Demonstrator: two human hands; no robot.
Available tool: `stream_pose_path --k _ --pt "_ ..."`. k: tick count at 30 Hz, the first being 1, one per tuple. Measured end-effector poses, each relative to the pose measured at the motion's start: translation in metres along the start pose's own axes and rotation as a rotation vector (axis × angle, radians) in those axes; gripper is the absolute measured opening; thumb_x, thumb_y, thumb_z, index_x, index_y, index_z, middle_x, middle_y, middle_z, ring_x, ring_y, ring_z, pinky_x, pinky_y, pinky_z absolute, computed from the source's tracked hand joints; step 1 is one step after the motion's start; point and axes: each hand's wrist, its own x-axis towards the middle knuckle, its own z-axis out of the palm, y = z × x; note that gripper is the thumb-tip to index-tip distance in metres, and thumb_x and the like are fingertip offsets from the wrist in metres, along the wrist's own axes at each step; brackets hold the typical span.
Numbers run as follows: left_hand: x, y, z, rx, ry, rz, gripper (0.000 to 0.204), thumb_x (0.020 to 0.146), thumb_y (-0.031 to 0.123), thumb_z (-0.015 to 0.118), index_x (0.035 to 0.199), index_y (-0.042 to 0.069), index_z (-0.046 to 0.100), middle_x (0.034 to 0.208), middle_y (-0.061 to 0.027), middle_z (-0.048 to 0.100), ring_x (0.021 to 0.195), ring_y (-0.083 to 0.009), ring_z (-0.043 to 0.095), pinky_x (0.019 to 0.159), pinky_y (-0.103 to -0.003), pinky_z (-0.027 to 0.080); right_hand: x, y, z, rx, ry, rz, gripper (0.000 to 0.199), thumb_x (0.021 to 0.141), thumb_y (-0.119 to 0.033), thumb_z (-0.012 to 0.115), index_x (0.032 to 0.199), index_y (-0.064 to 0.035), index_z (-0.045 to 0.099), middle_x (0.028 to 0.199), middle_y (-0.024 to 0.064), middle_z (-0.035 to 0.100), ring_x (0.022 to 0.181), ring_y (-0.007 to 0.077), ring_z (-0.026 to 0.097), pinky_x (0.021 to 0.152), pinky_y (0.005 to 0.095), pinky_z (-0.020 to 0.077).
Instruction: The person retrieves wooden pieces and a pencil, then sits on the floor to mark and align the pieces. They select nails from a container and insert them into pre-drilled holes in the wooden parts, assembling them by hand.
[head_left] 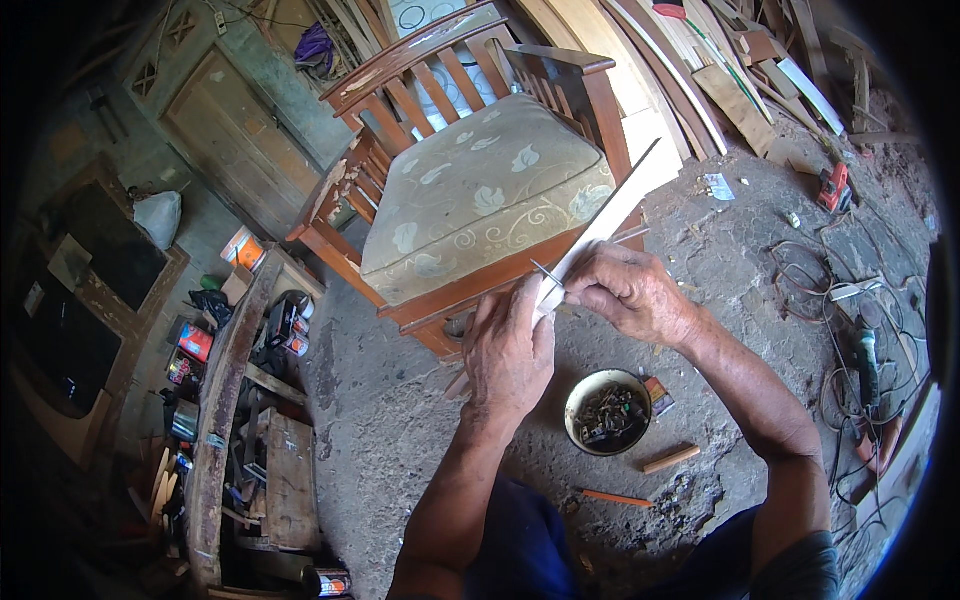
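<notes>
Fingers of left hand [510, 345] pinched on thin metal nail [547, 272], right hand [625, 290] clamped on pale flat wooden strip [605, 220] at frame centre; likely slip, nail pricking fingertips.

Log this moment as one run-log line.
left hand: steadies pale wood strip | right hand: holds strip near nail | nearby: bowl of hardware, cushioned chair

The head camera is looking steeply down from close above the hands [570, 320], facing a cushioned wooden chair [480, 190] and the concrete floor [400, 420] beyond
</notes>
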Motion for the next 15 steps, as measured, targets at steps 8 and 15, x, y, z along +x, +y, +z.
stream_pose_path --k 8,15 --pt "0.0004 0.0019 -0.0014 -0.013 0.044 0.026 0.054 0.088 0.006 0.069 0.139 0.006 0.053 0.118 -0.0166 0.069 0.112 -0.0356 0.062 0.096 -0.05 0.048 0.0001 -0.0015 -0.0016 -0.02 -0.014 -0.009 0.01 0.094 -0.012 0.071 0.103 -0.0076 0.069 0.097 0.0082 0.066 0.096 0.0258 0.071 0.082 0.0396 0.0603" --pt "0.0004 0.0032 -0.0003 -0.015 0.109 0.039 0.049 0.087 0.006 0.071 0.134 0.007 0.058 0.112 -0.013 0.071 0.099 -0.0365 0.064 0.09 -0.049 0.05 0.0009 -0.0018 -0.0016 -0.013 0.004 -0.027 0.01 0.094 -0.013 0.071 0.103 -0.0089 0.068 0.097 0.0075 0.067 0.094 0.0261 0.072 0.081 0.0401 0.0599"
